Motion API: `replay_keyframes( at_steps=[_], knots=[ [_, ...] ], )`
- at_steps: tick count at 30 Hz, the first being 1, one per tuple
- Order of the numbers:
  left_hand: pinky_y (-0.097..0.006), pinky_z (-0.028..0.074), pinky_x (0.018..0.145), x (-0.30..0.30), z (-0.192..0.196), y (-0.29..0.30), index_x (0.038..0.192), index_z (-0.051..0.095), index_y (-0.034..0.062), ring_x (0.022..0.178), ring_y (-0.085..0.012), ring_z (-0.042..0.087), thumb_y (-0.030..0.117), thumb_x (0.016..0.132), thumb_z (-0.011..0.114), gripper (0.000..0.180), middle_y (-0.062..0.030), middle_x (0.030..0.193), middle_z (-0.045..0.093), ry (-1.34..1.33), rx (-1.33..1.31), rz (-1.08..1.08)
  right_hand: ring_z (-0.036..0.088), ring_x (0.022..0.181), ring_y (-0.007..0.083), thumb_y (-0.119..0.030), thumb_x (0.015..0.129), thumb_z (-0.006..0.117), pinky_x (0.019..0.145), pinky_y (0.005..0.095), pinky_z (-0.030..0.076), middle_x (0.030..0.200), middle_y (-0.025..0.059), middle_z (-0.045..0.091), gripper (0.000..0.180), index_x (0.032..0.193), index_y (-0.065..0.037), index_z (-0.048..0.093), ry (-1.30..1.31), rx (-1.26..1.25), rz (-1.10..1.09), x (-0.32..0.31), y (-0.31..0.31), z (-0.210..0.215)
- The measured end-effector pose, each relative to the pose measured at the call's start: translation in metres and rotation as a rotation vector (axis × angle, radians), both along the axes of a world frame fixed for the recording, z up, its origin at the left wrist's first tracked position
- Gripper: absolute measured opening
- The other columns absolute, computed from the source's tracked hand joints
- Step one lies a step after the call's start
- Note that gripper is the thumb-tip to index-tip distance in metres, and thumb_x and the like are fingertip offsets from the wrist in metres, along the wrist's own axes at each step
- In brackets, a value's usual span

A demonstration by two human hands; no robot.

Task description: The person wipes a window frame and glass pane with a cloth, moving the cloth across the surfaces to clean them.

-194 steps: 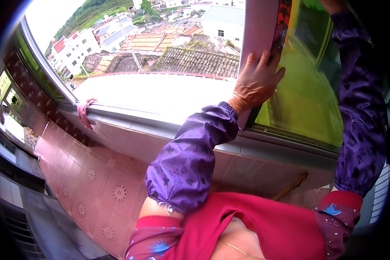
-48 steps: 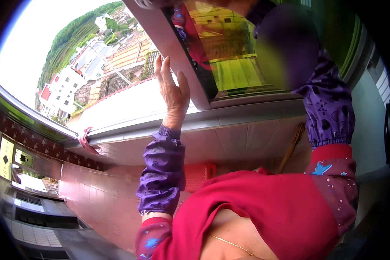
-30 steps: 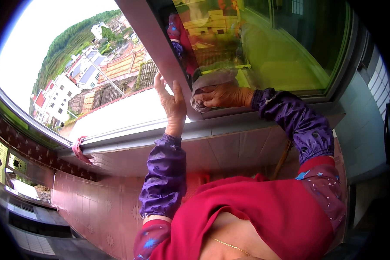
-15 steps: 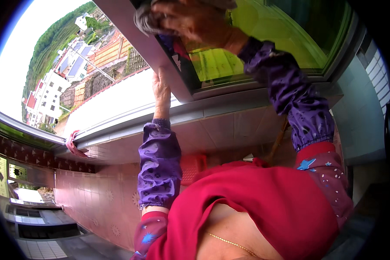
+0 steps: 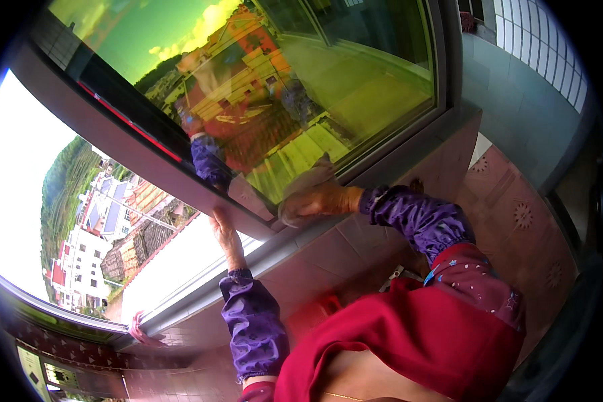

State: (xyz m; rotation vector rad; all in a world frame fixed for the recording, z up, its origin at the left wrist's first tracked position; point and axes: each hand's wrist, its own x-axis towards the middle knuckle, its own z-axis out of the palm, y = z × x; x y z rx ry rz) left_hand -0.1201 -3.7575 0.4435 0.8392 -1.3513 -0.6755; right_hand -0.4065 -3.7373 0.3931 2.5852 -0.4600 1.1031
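A sliding window (image 5: 201, 127) with yellow-green reflective glass and a dull purple-grey frame (image 5: 137, 151) fills the upper middle. My right hand (image 5: 325, 200) is closed round a greyish cloth (image 5: 307, 183), pressed at the lower corner of the pane where glass meets bottom rail. Part of the cloth hangs below the hand. My left hand (image 5: 228, 240) grips the sash's upright edge near its bottom end; some fingertips are hidden by the frame. Both forearms wear purple sleeve covers. The glass mirrors houses, sky and a purple sleeve.
The metal sill track (image 5: 194, 281) runs below the sash, above a tiled wall (image 5: 328, 251). A pink cloth (image 5: 141, 331) lies over the sill at left. Below are a red plastic object (image 5: 315, 315) and patterned floor tiles (image 5: 509, 214). Through the open gap, houses (image 5: 90, 261) and a hillside show.
My right hand has brought the cloth down from higher on the sash to the pane's bottom corner. My left hand stays at the frame's edge. The view has tilted, showing more glass.
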Motion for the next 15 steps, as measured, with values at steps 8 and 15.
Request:
replay_keyframes(
  at_steps=[8,15],
  knots=[
    [-0.02,0.04,0.063,-0.002,0.002,0.017,0.111,0.053,0.0053,0.072,-0.0046,0.047,0.044,0.096,0.046,0.042,0.0026,0.084,0.054,-0.019,-0.025,0.056,0.052,0.111,0.0305,-0.015,0.074,0.068,0.091,0.0415,0.044,0.124,0.0086,0.053,0.035,0.108,-0.01,0.06,-0.585,-0.26,-0.82,-0.194,0.005,0.052],
    [-0.026,0.043,0.067,-0.017,-0.007,0.0,0.114,0.046,0.0044,0.078,-0.0099,0.047,0.048,0.098,0.04,0.047,-0.0025,0.091,0.049,-0.106,0.025,0.162,0.055,0.104,0.026,-0.022,0.091,0.055,0.085,0.0385,0.043,0.112,0.0149,0.056,0.03,0.115,-0.003,0.056,-1.526,0.017,-0.851,-0.308,-0.038,0.043]
  ],
)
